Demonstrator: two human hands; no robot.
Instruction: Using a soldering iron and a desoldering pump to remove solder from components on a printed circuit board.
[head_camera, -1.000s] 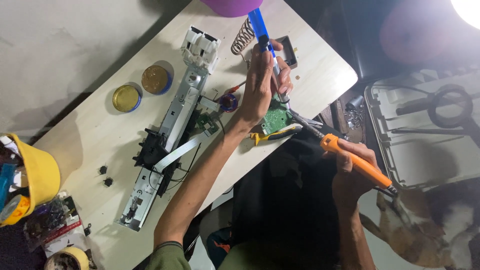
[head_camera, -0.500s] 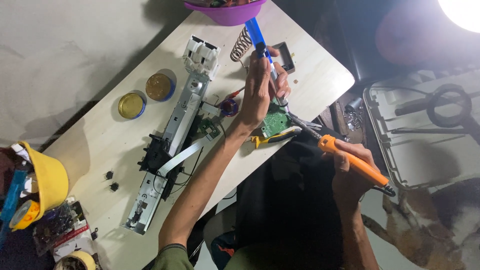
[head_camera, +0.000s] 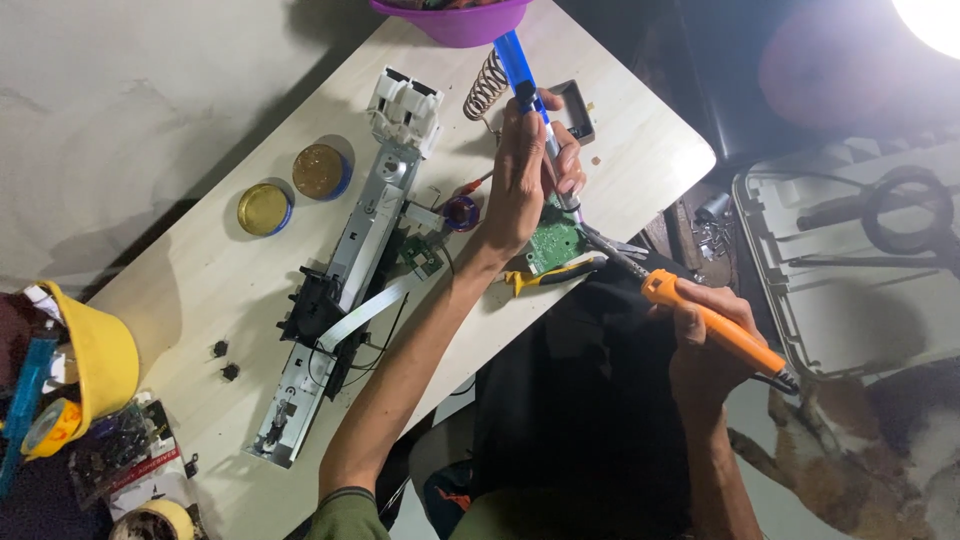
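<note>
Over green circuit board (head_camera: 551, 243), left hand (head_camera: 525, 170) gripping blue desoldering pump (head_camera: 530, 90), soldering iron (head_camera: 690, 310)

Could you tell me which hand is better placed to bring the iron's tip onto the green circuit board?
Right hand: it holds the orange soldering iron, tip beside the green circuit board. The left hand grips the blue tool.

A blue desoldering pump (head_camera: 528, 95) is held nearly upright, its tip set down on a small green circuit board (head_camera: 553, 243) lying at the near edge of the table (head_camera: 640, 140). An orange-handled soldering iron (head_camera: 700, 320) is held slanted, its metal tip pointed at the board's right edge.
</note>
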